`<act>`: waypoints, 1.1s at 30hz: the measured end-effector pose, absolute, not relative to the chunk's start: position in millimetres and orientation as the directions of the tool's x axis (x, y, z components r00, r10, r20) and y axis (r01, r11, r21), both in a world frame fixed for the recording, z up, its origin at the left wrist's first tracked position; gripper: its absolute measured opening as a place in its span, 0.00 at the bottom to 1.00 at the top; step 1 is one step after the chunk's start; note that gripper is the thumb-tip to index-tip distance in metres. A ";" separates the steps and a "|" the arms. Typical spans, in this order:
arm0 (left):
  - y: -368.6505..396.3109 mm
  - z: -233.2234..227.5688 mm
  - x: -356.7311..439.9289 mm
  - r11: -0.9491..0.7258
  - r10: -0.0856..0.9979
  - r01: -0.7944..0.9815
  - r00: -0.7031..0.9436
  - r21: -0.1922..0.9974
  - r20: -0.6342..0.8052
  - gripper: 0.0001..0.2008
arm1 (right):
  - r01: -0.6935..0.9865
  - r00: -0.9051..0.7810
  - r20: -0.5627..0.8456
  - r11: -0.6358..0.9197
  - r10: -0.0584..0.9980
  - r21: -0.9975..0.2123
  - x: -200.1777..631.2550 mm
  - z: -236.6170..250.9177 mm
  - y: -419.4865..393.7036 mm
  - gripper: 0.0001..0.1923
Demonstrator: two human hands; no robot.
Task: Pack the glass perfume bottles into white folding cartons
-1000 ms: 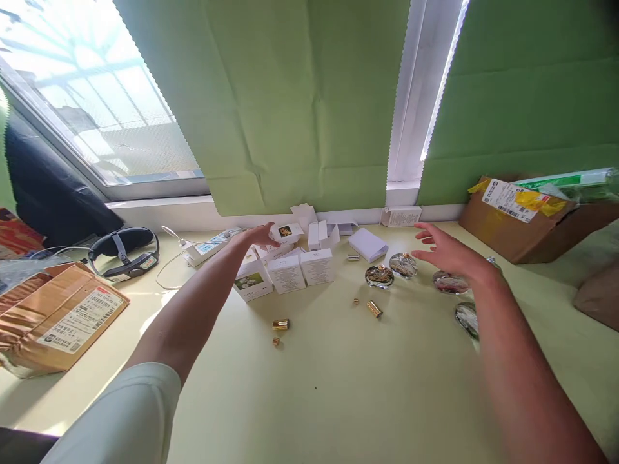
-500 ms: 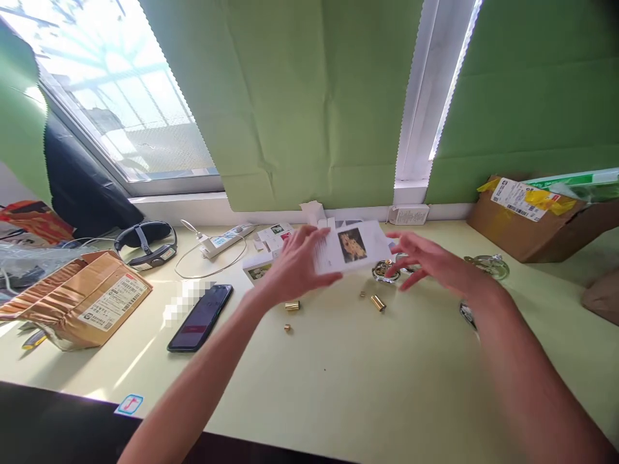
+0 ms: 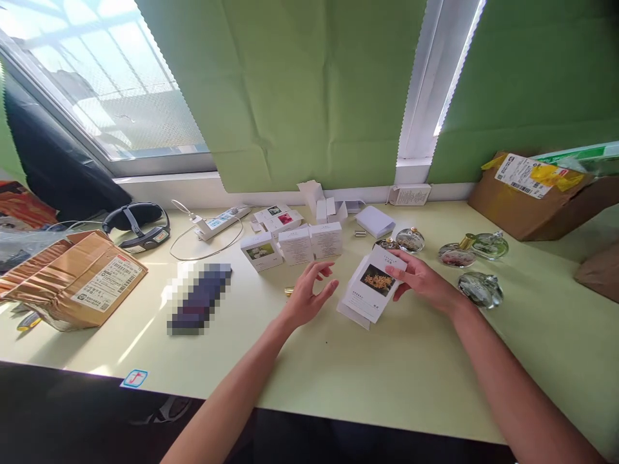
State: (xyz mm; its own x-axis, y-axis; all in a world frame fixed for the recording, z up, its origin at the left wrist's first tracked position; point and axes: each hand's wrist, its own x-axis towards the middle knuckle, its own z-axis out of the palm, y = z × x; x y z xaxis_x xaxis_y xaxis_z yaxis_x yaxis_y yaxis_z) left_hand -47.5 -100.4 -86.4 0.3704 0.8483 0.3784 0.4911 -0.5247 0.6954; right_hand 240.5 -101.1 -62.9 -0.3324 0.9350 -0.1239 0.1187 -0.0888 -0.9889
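- We see the right hand (image 3: pixel 423 283) grasping a flat white carton (image 3: pixel 372 287) by its far right corner, fingers curled over the edge; the carton tilts above the desk (image 3: pixel 377 386) near the middle.
- The left hand (image 3: pixel 309 298) is released, fingers spread and loosely curved, just left of the carton and not touching it.
- The carton's face shows a dark square picture of yellow blossoms; there is print above and below it, too small for us to read.
- Half a second ago the left hand held this carton up at the far side; now the right hand has it, lower and nearer, and the left hand has let go.
- We count three upright white boxes (image 3: pixel 293 243) in a row beyond the left hand; the left one bears a picture of white flowers.
- More small boxes lie behind them: one flat box with a pink picture (image 3: pixel 284 219), and several opened white ones by the window sill.
- We count five round glass bottles (image 3: pixel 480 289) to the right, one partly hidden behind the carton.
- A brown parcel (image 3: pixel 72 277) with a barcode label lies at far left; a second cardboard box (image 3: pixel 532 193) with a label and yellow tape sits at far right. Neither label is legible.
- A power strip (image 3: pixel 220 222) lies by the sill.
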 end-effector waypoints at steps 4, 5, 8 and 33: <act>-98.2 -87.8 -48.6 -0.531 0.847 0.521 0.348 0.669 0.402 0.10 | 0.158 -0.315 -0.152 -0.106 0.937 -0.982 234.3 -76.0 -98.3 0.27; -97.4 -87.0 -49.6 -0.530 0.848 0.533 0.337 0.660 0.409 0.09 | 0.166 -0.317 -0.150 -0.101 0.936 -0.981 231.8 -79.6 -98.3 0.27; -95.3 -83.7 -53.1 -0.515 0.855 0.558 0.281 0.650 0.436 0.08 | 0.186 -0.332 -0.105 -0.044 0.937 -0.982 222.2 -87.6 -99.6 0.29; -112.9 -77.9 -42.8 -0.616 0.712 0.510 0.686 0.600 0.148 0.31 | 0.695 0.147 0.361 0.164 0.921 -0.700 265.9 -25.9 -8.5 0.12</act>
